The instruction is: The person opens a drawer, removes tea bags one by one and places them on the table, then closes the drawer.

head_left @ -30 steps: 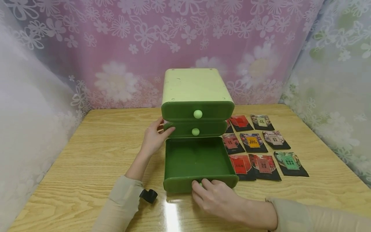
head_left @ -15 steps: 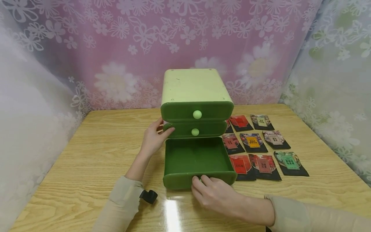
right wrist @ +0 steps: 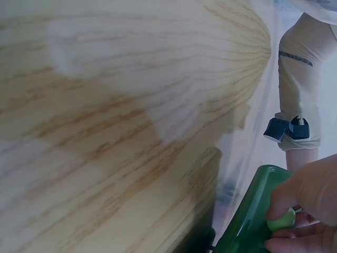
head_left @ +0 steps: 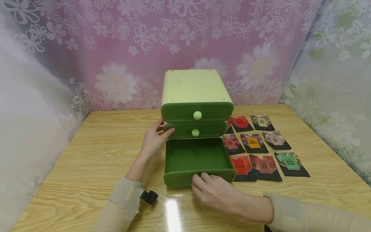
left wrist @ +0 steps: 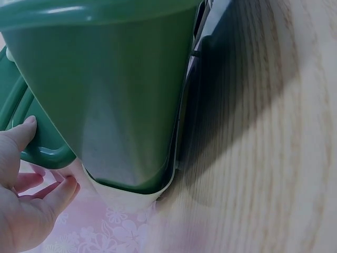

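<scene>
A small cabinet (head_left: 197, 85) with a pale yellow-green shell and dark green drawers stands on the table. Its bottom drawer (head_left: 195, 154) is pulled well out, showing a green floor inside. My right hand (head_left: 215, 195) pinches the light green knob (right wrist: 282, 220) on that drawer's front between thumb and fingers. At the cabinet's left side, my left hand (head_left: 153, 137) holds the edge: the thumb lies on the middle drawer's front (head_left: 185, 130), and bent fingertips touch the side wall, as the left wrist view shows. The top drawer (head_left: 179, 112) is in.
To the cabinet's right, several dark sachets with coloured labels lie in rows, among them a green-labelled one (head_left: 291, 163) and an orange-labelled one (head_left: 253, 142). The wooden table (head_left: 95, 154) meets flowered curtains (head_left: 130, 48) behind. A black wrist device (head_left: 149, 197) sits at the left cuff.
The bottom drawer has slid a little way inward, toward the cabinet, with my right hand moving along on its knob. My left hand has stayed in place at the cabinet's side.
</scene>
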